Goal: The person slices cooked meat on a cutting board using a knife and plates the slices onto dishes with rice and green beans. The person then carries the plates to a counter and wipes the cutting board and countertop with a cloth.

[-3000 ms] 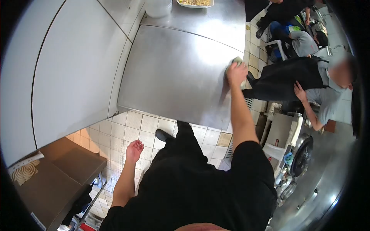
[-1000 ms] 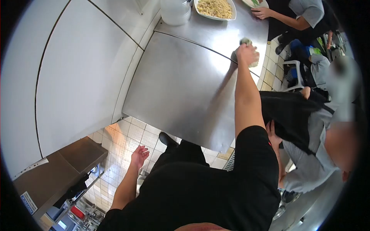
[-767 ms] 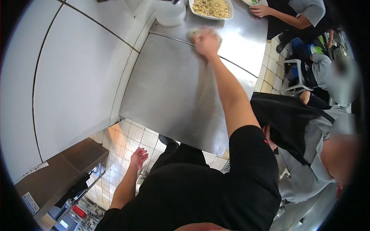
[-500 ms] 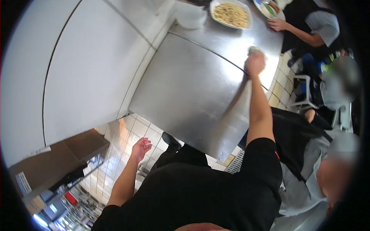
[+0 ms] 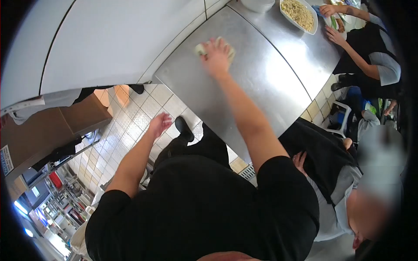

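My right hand (image 5: 216, 57) presses a pale, crumpled cloth (image 5: 200, 49) flat against the steel table (image 5: 261, 65), close to the white wall. Its fingers spread over the cloth, which shows on both sides of them; some blur softens the outline. Away from the table, my left hand (image 5: 160, 125) hangs over the tiled floor with nothing in it, its fingers loosely bent and apart.
A white dish of grainy food (image 5: 300, 16) and a white container (image 5: 258, 4) stand at the table's far end. There, a co-worker's hands (image 5: 334, 35) touch a plate. Another person (image 5: 324, 161) is close on my right. Brown boxes (image 5: 65, 122) are at left.
My right hand has swept the cloth leftward across the table, from the right edge to near the wall. The view has shifted, and a person's leg and shoe now show at left.
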Demonstrator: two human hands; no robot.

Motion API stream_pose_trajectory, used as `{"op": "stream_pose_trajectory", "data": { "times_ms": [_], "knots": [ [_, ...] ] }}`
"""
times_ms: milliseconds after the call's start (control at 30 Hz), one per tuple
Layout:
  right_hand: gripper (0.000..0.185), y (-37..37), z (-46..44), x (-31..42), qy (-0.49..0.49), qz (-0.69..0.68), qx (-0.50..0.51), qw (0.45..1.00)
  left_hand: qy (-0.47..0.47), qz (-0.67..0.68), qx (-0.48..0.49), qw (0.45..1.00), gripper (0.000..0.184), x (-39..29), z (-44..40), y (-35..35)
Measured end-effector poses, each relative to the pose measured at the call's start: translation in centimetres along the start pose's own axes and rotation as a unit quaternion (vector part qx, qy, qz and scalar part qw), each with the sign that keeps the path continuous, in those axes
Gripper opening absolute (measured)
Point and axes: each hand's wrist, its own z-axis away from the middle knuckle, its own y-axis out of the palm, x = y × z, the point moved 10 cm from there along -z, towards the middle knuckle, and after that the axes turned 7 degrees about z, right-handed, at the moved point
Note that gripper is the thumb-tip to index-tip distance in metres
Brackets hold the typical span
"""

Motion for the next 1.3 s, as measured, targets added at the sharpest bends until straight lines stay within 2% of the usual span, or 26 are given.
{"op": "stream_pose_trajectory", "data": {
  "times_ms": [100, 200, 267, 333, 433, 533, 567, 633, 767, 833, 867, 900, 967, 1033, 1133, 1200, 1233, 1267, 1300],
  "knots": [
    [0.051, -0.3, 6.2, 4.0, -0.049, -0.080, 0.063, 0.994, 0.021, -0.011, 0.056, 0.998, 0.035, -2.6, -0.2, 5.1],
    [0.052, -4.5, 13.5, 0.3, -0.039, -0.122, 0.057, 0.990, 0.020, -0.037, 0.105, 0.994, 0.033, -3.0, 0.7, 7.0],
    [0.051, -8.8, 18.0, -4.5, 0.033, -0.109, 0.037, 0.993, 0.010, -0.051, 0.121, 0.991, 0.032, -2.2, 0.7, 6.7],
    [0.051, -12.9, 25.2, -9.5, 0.148, -0.094, -0.042, 0.984, -0.003, -0.062, 0.121, 0.991, 0.030, -0.6, 0.5, 4.5],
    [0.053, -14.4, 37.7, -12.5, 0.329, 0.032, -0.150, 0.932, -0.028, -0.056, 0.116, 0.991, 0.030, 2.2, 0.9, 0.0],
    [0.054, -11.3, 40.5, -9.9, 0.475, 0.148, -0.150, 0.855, -0.047, -0.045, 0.090, 0.994, 0.035, 5.3, 0.8, -5.9],
    [0.052, -11.6, 37.3, -7.9, 0.535, 0.045, -0.086, 0.839, -0.057, -0.043, 0.077, 0.994, 0.037, 6.4, 1.3, -7.8],
    [0.050, -8.4, 32.7, -5.9, 0.538, 0.134, -0.115, 0.824, -0.061, -0.039, 0.043, 0.996, 0.038, 7.4, 2.5, -11.2],
    [0.060, -3.9, 18.0, 0.3, 0.437, 0.028, -0.119, 0.891, -0.044, -0.009, -0.020, 0.999, 0.039, 8.5, 4.4, -16.6],
    [0.062, -1.4, 11.8, 5.1, 0.257, -0.077, -0.151, 0.951, -0.033, 0.020, -0.048, 0.998, 0.039, 9.1, 4.8, -19.2],
    [0.059, -0.2, 9.9, 8.1, 0.176, -0.138, -0.127, 0.966, -0.027, 0.034, -0.063, 0.997, 0.039, 9.2, 4.8, -20.2],
    [0.057, 0.8, 8.5, 11.3, 0.093, -0.199, -0.100, 0.970, -0.019, 0.047, -0.077, 0.996, 0.039, 9.2, 5.1, -21.1],
    [0.054, 2.3, 8.9, 17.2, 0.059, -0.253, 0.044, 0.965, 0.001, 0.088, -0.082, 0.993, 0.039, 8.8, 6.1, -21.0],
    [0.052, 1.8, 10.3, 22.1, -0.054, -0.392, 0.081, 0.915, 0.027, 0.132, -0.076, 0.988, 0.038, 8.2, 6.7, -20.6],
    [0.051, -3.1, 13.1, 23.0, -0.097, -0.428, 0.103, 0.893, 0.065, 0.178, -0.043, 0.981, 0.036, 7.4, 6.5, -17.7],
    [0.051, -7.9, 12.9, 19.3, -0.051, -0.415, 0.136, 0.898, 0.098, 0.184, -0.024, 0.978, 0.034, 5.3, 8.1, -13.9],
    [0.052, -8.7, 12.7, 16.2, -0.059, -0.455, 0.119, 0.880, 0.108, 0.191, -0.015, 0.976, 0.032, 4.7, 8.5, -12.6],
    [0.049, -9.3, 11.8, 12.5, -0.056, -0.376, 0.077, 0.922, 0.119, 0.198, -0.006, 0.973, 0.030, 4.1, 8.8, -11.4],
    [0.045, -11.7, 10.4, 9.4, -0.062, -0.328, 0.064, 0.940, 0.130, 0.207, 0.003, 0.970, 0.028, 3.8, 9.0, -10.3]
  ]
}}
